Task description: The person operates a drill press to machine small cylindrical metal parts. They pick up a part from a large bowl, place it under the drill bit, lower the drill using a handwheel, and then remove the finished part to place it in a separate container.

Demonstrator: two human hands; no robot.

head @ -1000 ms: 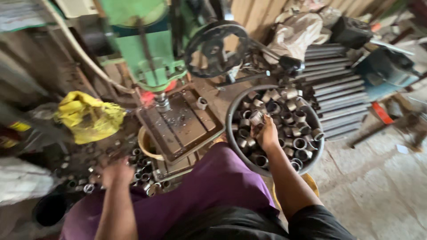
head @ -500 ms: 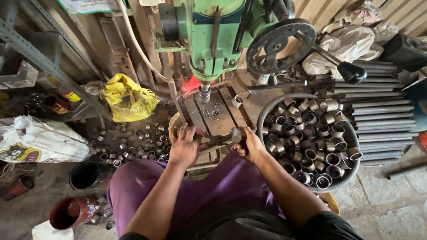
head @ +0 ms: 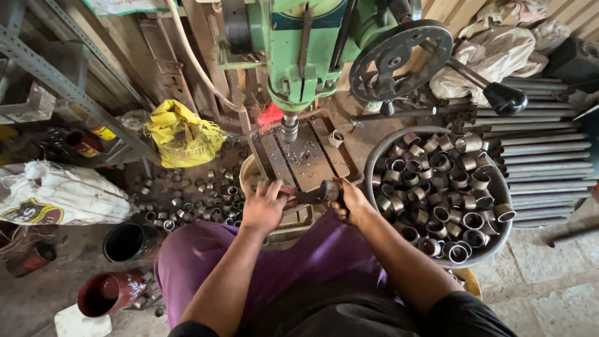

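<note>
Purple cloth over the lap is seen nearest. Just beyond it, the left hand [head: 263, 206] is curled with fingers together on a dark clamp handle [head: 306, 196], and a short metal ring [head: 331, 189] is clamped in the fingers of the right hand [head: 350, 201], at the front edge of the drill table [head: 306, 156]. Beside the right hand, a round basin [head: 374, 162] is filled with like rings. Farther off, the green drill press [head: 299, 56] is seen above the table.
</note>
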